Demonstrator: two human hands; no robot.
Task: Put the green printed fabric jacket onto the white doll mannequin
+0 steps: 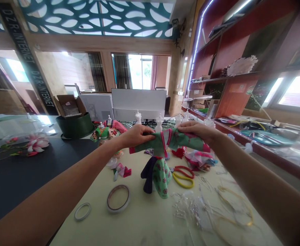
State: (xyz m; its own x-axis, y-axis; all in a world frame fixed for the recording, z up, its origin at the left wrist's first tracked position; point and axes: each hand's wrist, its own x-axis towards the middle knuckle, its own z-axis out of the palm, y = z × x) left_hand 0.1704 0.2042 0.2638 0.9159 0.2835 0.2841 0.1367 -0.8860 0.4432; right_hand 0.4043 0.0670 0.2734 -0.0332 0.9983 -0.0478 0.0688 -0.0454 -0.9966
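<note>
Both hands hold a small green floral doll garment (175, 140) with pink trim, stretched over a little white mannequin (159, 123) on the pale table (145, 222). My left hand (136, 135) is closed on the garment's left sleeve. My right hand (194, 130) is closed on its right sleeve. Below them hangs the green and dark blue skirt (158, 175) of the same figure.
Scissors (183, 176) with red and yellow handles lie right of the skirt. Two tape rolls (118, 198) (82, 211) lie at front left, clear plastic bits (191, 205) at front right. More dressed dolls (104, 132), a dark green box (75, 125), a pink flower (36, 143) stand at left.
</note>
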